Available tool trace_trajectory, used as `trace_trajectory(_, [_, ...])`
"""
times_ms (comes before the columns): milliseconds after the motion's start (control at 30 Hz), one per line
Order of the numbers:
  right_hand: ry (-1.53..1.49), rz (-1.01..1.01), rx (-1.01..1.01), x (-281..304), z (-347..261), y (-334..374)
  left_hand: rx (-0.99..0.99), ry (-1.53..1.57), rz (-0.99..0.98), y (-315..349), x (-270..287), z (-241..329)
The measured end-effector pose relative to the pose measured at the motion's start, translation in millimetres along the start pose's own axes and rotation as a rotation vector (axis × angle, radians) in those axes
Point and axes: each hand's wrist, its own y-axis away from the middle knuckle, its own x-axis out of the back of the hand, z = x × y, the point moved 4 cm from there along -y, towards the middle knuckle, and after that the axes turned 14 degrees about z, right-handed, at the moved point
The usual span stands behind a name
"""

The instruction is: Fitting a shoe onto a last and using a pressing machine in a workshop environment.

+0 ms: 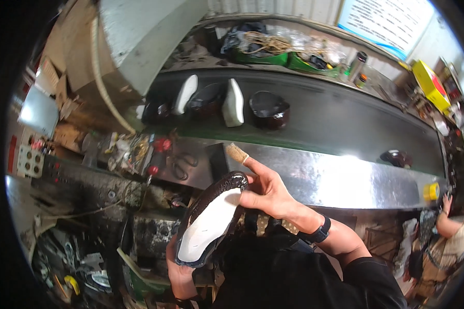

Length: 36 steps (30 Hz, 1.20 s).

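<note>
A dark glossy shoe upper (208, 219), its white sole side facing up, is held tilted between my two hands. My left hand (179, 269) grips the lower end from beneath, and most of its fingers are hidden behind the shoe. At the upper end my right hand (270, 194) pinches the edge, thumb pressed on the white face. A tan finger cover (236, 153) sits on my right index finger, which points away from the shoe. Beyond the hands, white soles (234, 104) stand beside dark shoe uppers (271, 112) on a black conveyor belt (335, 116).
A metal ledge (304, 177) runs along the belt's near side, with a yellow tape roll (431, 191) at its right end. Scissors (184, 166) lie left. Another dark upper (396, 157) rests farther right. Green bins (260, 57) line the back. Another person's arm (447, 222) shows at right.
</note>
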Motion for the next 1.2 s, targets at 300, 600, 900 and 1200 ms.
trace_trajectory(300, [0.302,0.316,-0.266,126.1,36.1,61.0,-0.14,-0.052,0.003,-71.6,-111.0,18.4])
trace_trajectory(600, [1.023,0.357,0.435,108.7,35.4,114.0,-0.834,-0.49,-0.702,-27.6,-204.5,-63.6])
trace_trajectory(900, [1.022,0.345,0.614,95.9,14.6,113.4,-1.06,-0.629,-0.732,-21.3,-216.2,-69.4])
trace_trajectory(1200, [1.224,0.258,0.692,93.3,5.6,102.3,-1.15,-0.672,-0.633,-17.2,-223.8,-66.1])
